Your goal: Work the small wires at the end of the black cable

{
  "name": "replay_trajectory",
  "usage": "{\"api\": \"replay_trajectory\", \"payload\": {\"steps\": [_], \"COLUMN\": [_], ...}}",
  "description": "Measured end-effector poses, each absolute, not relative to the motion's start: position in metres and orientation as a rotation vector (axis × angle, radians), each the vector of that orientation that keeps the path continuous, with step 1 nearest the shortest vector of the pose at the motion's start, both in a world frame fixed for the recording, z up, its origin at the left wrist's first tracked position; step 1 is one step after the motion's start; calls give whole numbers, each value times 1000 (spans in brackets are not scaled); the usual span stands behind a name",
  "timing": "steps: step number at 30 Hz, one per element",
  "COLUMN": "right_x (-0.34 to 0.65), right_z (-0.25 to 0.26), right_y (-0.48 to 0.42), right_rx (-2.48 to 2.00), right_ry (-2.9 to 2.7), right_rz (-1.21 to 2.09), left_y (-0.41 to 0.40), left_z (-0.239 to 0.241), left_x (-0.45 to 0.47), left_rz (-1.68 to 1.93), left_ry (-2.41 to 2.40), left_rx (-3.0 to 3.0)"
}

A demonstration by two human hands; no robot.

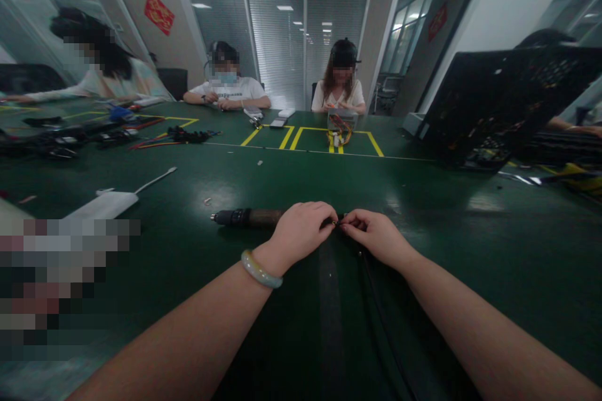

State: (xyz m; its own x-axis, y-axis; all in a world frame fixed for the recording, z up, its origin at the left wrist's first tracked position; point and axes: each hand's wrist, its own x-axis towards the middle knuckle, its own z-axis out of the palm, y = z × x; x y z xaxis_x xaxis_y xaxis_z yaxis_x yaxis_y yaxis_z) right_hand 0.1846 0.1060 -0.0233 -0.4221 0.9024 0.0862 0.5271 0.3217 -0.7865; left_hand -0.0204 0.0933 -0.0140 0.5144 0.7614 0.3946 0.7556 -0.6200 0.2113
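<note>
A dark electric screwdriver (249,218) lies crosswise on the green table, its metal tip to the left. My left hand (303,232) covers its rear part, thumb and fingers closed at a small brass-coloured piece (334,223). Close against it, my right hand (374,235) pinches a thin dark end that looks like that of the black cable (376,301). This cable runs from under my right hand toward the near table edge. My fingers hide how these small parts meet. On my left wrist sits a pale bangle (260,270).
White adapter with a short lead (113,202) at left; dark wire bundles (188,135) behind. Yellow tape (301,130) marks the far side, where a clear box (342,120) holds wires. A large black panel (498,106) stands at right. Several people sit around the table.
</note>
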Motion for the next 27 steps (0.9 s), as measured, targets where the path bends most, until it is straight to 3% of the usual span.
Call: {"api": "replay_trajectory", "payload": {"steps": [27], "right_x": [185], "right_z": [-26], "right_y": [106], "right_rx": [-1233], "right_ry": [-2090], "right_rz": [901], "left_y": [94], "left_z": [-14], "left_x": [-21], "left_rz": [732], "left_ry": [1367], "left_rx": [2712]}}
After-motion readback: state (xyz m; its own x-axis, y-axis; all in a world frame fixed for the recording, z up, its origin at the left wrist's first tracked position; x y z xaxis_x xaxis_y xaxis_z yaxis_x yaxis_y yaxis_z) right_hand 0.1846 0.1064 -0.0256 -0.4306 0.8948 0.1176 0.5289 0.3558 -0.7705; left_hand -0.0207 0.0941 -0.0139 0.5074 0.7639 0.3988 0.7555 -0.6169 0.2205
